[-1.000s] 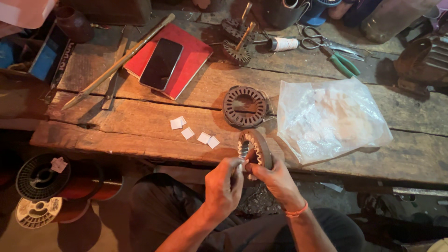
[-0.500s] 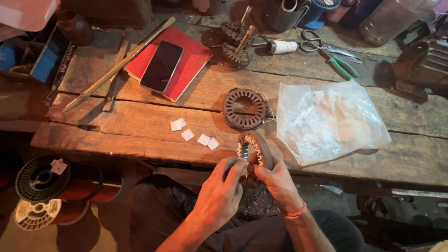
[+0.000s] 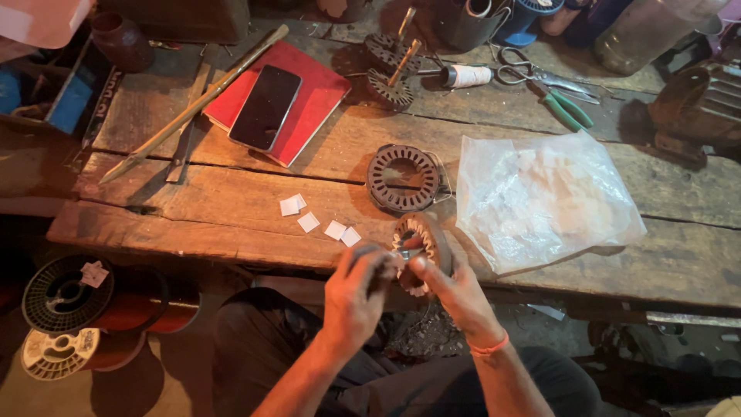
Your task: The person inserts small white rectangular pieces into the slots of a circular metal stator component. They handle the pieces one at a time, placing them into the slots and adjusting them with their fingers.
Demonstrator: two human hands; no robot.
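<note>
While both hands pinch it upright, the slotted stator ring shows white paper lining its slots.

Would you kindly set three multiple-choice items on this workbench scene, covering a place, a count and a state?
1. Where does the black smartphone lie?
A. on the red notebook
B. on the clear plastic bag
C. on the floor

2. How many small white paper pieces lie on the wooden bench?
A. one
B. about five
C. more than ten

3. How is the slotted round metal stator ring at the bench edge?
A. lying alone
B. held in both hands
C. inside a bag

Answers: 1 A, the phone rests on the red cover. 2 B, about five white bits sit in a loose group. 3 B, the left hand and right hand grip it.
</note>
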